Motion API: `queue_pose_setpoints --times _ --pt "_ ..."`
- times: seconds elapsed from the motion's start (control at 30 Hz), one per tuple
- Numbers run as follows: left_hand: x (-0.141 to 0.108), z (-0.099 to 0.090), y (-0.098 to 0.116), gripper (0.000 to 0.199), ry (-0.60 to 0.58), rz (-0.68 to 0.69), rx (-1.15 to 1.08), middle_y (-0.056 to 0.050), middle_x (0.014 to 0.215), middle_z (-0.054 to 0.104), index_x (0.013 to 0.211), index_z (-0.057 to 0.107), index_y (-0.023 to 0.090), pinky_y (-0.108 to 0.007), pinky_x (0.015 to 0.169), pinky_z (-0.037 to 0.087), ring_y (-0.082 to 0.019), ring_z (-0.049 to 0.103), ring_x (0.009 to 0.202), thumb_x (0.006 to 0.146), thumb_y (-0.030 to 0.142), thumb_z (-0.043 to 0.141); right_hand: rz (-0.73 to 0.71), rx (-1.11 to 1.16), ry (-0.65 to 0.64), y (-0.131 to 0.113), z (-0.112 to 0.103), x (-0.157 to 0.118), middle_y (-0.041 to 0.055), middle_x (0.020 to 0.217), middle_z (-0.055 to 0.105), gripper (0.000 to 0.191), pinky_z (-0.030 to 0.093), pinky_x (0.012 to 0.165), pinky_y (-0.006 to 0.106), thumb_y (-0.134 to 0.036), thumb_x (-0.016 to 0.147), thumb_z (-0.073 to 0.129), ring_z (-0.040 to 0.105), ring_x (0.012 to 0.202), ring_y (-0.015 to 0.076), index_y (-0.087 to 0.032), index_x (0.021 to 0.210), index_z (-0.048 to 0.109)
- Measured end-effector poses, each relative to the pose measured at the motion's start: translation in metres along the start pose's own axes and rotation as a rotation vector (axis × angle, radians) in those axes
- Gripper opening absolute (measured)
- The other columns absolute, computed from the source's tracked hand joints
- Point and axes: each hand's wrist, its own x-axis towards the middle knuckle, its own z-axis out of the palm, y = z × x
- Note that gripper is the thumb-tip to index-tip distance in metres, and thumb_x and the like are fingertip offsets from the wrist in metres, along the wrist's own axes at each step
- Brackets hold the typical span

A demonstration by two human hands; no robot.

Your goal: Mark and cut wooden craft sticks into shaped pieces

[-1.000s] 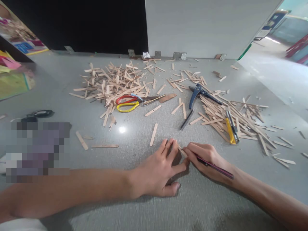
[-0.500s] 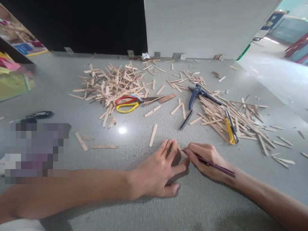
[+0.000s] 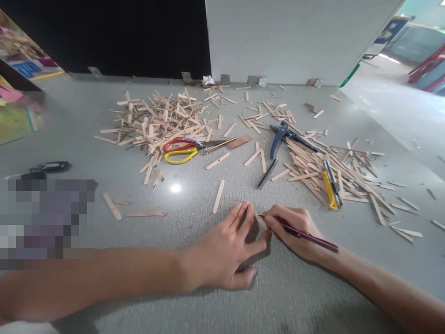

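My left hand [image 3: 231, 246] lies on the grey table with its fingers spread. Its fingertips press a small wooden stick [image 3: 260, 221] against the surface, and the hand covers part of that stick. Pinched like a pen in my right hand [image 3: 290, 227] is a slim purple-and-black cutter knife [image 3: 314, 240], its tip at the stick. One loose craft stick [image 3: 219, 196] lies just beyond my left fingers. Farther off, a dark metal rod [image 3: 267, 173] rests on the table.
Red-and-yellow scissors [image 3: 181, 150] lie by a heap of craft sticks [image 3: 163, 116]. To the right, blue pliers [image 3: 287, 134] and a yellow box cutter [image 3: 330, 188] rest on more sticks [image 3: 306, 162]. A black-and-white panel [image 3: 278, 41] stands at the back. Blurred-out items sit left.
The view has shifted slightly, so everything appears a little farther left. Both hands keep almost the same pose at the stick, with the knife still in my right hand.
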Motion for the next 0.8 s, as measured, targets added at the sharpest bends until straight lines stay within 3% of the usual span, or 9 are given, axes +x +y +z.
queue_pose_setpoints --times 0.8 --pt "0.0013 0.0007 -0.0008 0.073 0.010 -0.008 -0.014 -0.031 0.148 0.060 0.149 0.051 0.014 -0.063 0.115 0.043 -0.052 0.054 0.142 0.092 0.058 0.066 0.085 0.047 0.008 0.0007 0.0038 0.0040 -0.0035 0.064 0.062 0.029 0.043 0.054 0.020 -0.028 0.107 0.055 0.055 0.053 0.0089 -0.021 0.078 0.060"
